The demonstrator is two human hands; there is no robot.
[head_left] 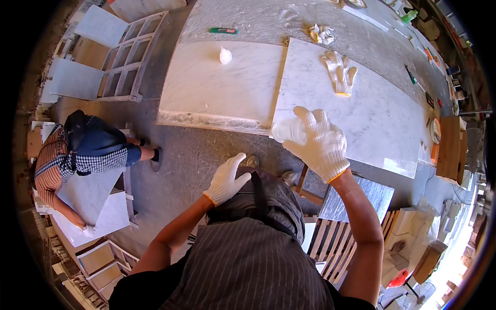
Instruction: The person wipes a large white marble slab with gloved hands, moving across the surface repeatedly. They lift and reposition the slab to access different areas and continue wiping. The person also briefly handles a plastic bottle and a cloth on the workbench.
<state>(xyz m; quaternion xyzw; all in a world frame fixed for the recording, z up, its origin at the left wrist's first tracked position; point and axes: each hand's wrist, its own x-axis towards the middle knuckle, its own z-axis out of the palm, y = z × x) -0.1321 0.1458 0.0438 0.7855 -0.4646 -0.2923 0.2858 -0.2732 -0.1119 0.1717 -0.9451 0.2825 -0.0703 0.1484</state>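
My right hand (pixel 323 142), in a white knit glove with a yellow cuff, grips a clear, rounded plastic container (pixel 290 130) over the near edge of a grey-veined white stone slab (pixel 372 121). Its exact shape is partly hidden by the fingers. My left hand (pixel 227 181), gloved alike, hangs in front of my apron with thumb and fingers apart, holding nothing. Beyond the right hand, a loose white glove (pixel 339 73) lies flat on the slab. A second stone slab (pixel 206 85) adjoins on the left, and a small white teardrop-shaped bundle (pixel 225 55) sits on it.
A crumpled glove (pixel 321 34) and a green flat tool (pixel 223 30) lie on the dusty worktable (pixel 248 20). Another person (pixel 88 155) bends over slabs at left. Wooden racks (pixel 132 59) stand behind. A dark slab (pixel 356 199) rests on a slatted pallet (pixel 330 240) at my right.
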